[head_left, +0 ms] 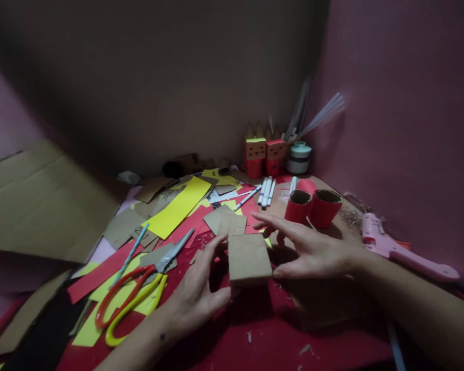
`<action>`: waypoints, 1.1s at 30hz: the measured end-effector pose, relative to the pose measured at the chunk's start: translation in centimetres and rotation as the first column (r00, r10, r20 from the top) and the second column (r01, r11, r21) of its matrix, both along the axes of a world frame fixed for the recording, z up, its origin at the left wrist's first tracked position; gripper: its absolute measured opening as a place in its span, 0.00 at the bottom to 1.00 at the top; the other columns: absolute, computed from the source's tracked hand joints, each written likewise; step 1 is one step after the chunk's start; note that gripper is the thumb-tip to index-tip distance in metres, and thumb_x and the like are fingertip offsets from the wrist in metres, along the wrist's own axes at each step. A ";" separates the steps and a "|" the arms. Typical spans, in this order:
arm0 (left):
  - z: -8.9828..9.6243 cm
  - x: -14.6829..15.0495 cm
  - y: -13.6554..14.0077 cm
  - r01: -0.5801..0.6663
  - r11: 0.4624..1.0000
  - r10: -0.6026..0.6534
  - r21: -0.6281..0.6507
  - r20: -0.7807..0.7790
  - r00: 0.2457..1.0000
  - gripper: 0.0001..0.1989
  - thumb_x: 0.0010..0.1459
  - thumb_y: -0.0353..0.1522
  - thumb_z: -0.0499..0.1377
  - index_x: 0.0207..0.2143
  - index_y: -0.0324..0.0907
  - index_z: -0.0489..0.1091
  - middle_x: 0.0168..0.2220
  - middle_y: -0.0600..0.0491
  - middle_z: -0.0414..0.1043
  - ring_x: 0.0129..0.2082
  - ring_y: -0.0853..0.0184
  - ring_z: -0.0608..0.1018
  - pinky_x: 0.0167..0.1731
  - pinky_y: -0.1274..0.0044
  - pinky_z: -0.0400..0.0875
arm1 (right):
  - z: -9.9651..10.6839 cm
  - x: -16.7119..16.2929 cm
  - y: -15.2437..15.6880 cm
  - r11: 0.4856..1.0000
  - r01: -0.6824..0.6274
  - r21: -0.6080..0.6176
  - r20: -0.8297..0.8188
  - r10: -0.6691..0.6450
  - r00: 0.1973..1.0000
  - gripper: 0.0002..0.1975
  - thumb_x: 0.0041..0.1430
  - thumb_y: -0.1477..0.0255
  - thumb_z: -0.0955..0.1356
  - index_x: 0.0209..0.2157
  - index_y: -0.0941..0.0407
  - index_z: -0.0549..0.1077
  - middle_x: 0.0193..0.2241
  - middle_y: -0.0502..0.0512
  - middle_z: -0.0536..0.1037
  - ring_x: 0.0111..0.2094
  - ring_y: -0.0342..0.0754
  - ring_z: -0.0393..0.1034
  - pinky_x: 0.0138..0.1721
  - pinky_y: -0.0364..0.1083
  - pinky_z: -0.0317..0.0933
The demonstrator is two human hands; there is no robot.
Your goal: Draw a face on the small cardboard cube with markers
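A small square cardboard box [249, 257] sits in front of me above the red table. My left hand [201, 283] grips its left side, with the thumb at the near lower corner and the fingers along the far left edge. My right hand [309, 247] is at the box's right side with its fingers stretched out and apart; the thumb tip is at the right corner. Just behind the box lie flat cardboard pieces [232, 224]. To the left of my left hand are scissors [154, 273] with red and yellow handles, lying open on paper scraps.
Two red-covered tubes [325, 208] stand behind my right hand, and a pink glue gun [406, 252] lies at the right. Several white markers [266, 191] lie farther back, near two decorated cardboard figures [255, 154] and a lidded jar [299, 157]. A large cardboard sheet [42, 206] leans at left.
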State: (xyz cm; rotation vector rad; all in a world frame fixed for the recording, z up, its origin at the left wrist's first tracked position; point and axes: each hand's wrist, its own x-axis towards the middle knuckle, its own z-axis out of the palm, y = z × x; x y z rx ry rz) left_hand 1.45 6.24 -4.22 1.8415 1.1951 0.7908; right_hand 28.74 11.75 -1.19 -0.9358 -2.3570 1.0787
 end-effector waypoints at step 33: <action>-0.2 -3.3 2.1 0.026 0.954 0.147 0.298 -0.543 0.826 0.06 0.64 0.30 0.53 0.34 0.44 0.68 0.35 0.50 0.72 0.35 0.59 0.73 0.38 0.66 0.72 | -0.1 -1.0 -0.8 0.991 -0.007 0.135 0.319 -0.036 0.947 0.46 0.55 0.66 0.72 0.71 0.53 0.52 0.67 0.66 0.63 0.62 0.69 0.64 0.59 0.64 0.64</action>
